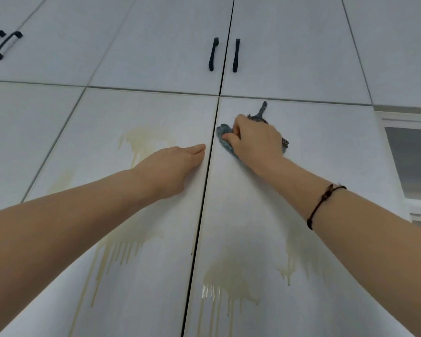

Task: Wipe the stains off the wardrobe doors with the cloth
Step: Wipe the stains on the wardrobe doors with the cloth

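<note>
right hand (255, 139) clamps cloth (225, 139) to right door (301, 215) (scrubbing); left hand (173, 166) flat, fingers straight, steadies left door (107, 300); stains (229, 276) remain.

Blue-grey cloth (225, 139), yellowish stains (229, 278), white doors (314, 154).

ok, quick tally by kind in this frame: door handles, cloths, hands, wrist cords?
black door handles: 4
cloth: 1
hands: 2 (left hand, right hand)
wrist cord: 1
Total: 8
</note>
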Demonstrator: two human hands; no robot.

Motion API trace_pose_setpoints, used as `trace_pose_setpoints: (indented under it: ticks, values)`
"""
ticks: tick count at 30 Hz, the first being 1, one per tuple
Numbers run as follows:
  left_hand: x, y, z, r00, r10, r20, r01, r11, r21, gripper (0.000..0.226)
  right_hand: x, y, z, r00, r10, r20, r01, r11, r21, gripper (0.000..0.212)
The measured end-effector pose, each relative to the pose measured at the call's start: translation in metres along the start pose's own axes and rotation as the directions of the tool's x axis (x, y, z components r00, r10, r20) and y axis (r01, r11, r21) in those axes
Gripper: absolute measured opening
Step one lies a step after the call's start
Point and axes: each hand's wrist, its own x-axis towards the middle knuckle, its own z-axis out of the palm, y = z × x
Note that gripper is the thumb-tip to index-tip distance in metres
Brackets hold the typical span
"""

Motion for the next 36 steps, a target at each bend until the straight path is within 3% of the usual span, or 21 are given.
trace_pose_setpoints:
  ticks: [3, 5, 6, 8, 10, 12, 16, 18, 22, 25, 28, 30, 32, 34, 35, 36]
  values:
    - [0.000, -0.003, 0.001, 0.999, 0.020, -0.033, -0.021, 0.999, -0.038, 0.078, -0.080, -0.044, 0.011, 0.949, -0.297, 0.104, 0.293, 0.955, 0.051, 0.025]
    - [-0.001, -0.004, 0.001, 0.999, 0.009, -0.046, -0.013, 0.996, -0.088, 0.081, -0.090, -0.041, 0.011, 0.903, -0.430, 0.009, 0.431, 0.902, -0.014, 0.023]
    - [-0.001, -0.004, 0.000, 0.999, 0.006, -0.046, -0.011, 0.994, -0.106, 0.082, -0.072, -0.033, 0.008, 0.915, -0.402, -0.025, 0.400, 0.914, -0.061, 0.022]
    - [-0.002, -0.004, -0.002, 0.999, 0.002, -0.036, -0.006, 0.993, -0.122, 0.085, -0.023, -0.018, -0.003, 0.992, -0.129, 0.005, 0.129, 0.991, -0.032, 0.028]
    - [-0.001, -0.004, -0.004, 1.000, -0.005, -0.015, 0.003, 0.992, -0.129, 0.088, 0.012, -0.001, 0.000, 0.999, 0.039, 0.021, -0.040, 0.998, 0.038, 0.029]
    - [0.001, -0.005, -0.005, 1.000, 0.005, -0.016, -0.007, 0.992, -0.123, 0.086, 0.003, -0.013, 0.004, 0.999, -0.019, 0.049, 0.016, 0.998, 0.062, 0.027]
    - [0.003, -0.009, -0.003, 0.999, 0.033, -0.019, -0.035, 0.994, -0.104, 0.074, -0.091, -0.040, 0.011, 0.929, -0.333, 0.162, 0.317, 0.942, 0.114, 0.028]
    - [0.003, -0.010, -0.005, 0.999, 0.053, -0.006, -0.053, 0.994, -0.091, 0.073, -0.078, -0.029, 0.014, 0.938, -0.329, 0.105, 0.327, 0.944, 0.036, 0.026]
    - [0.006, -0.012, -0.014, 0.998, 0.049, 0.034, -0.047, 0.998, -0.052, 0.077, 0.022, -0.016, 0.016, 0.998, -0.057, -0.006, 0.057, 0.998, 0.022, 0.026]
    - [0.005, -0.013, -0.014, 0.998, 0.031, 0.046, -0.028, 0.998, -0.052, 0.075, 0.047, -0.021, 0.022, 1.000, -0.009, -0.023, 0.011, 0.998, 0.058, 0.025]
    - [0.003, -0.003, -0.010, 1.000, 0.017, -0.002, -0.017, 1.000, -0.026, 0.063, -0.006, -0.030, 0.028, 0.997, -0.073, -0.027, 0.074, 0.996, 0.040, 0.024]
    - [0.000, 0.004, -0.005, 1.000, -0.021, -0.015, 0.021, 1.000, 0.020, 0.068, -0.064, -0.033, 0.028, 0.980, -0.193, -0.042, 0.195, 0.979, 0.052, 0.026]
    - [0.000, 0.013, -0.001, 0.998, -0.052, -0.022, 0.054, 0.991, 0.121, 0.073, -0.112, -0.027, 0.027, 0.904, -0.427, -0.017, 0.427, 0.904, 0.015, 0.031]
    - [0.003, 0.022, -0.002, 0.997, -0.063, -0.050, 0.073, 0.972, 0.222, 0.059, -0.113, 0.001, 0.025, 0.798, -0.601, 0.047, 0.599, 0.782, -0.172, 0.025]
    - [0.006, 0.025, -0.007, 0.995, -0.080, -0.060, 0.093, 0.964, 0.248, 0.048, -0.094, 0.018, 0.020, 0.840, -0.541, 0.047, 0.539, 0.822, -0.183, 0.021]
    - [0.009, 0.029, -0.012, 0.993, -0.097, -0.065, 0.111, 0.958, 0.264, 0.038, -0.068, 0.036, 0.010, 0.918, -0.397, -0.019, 0.387, 0.904, -0.180, 0.023]
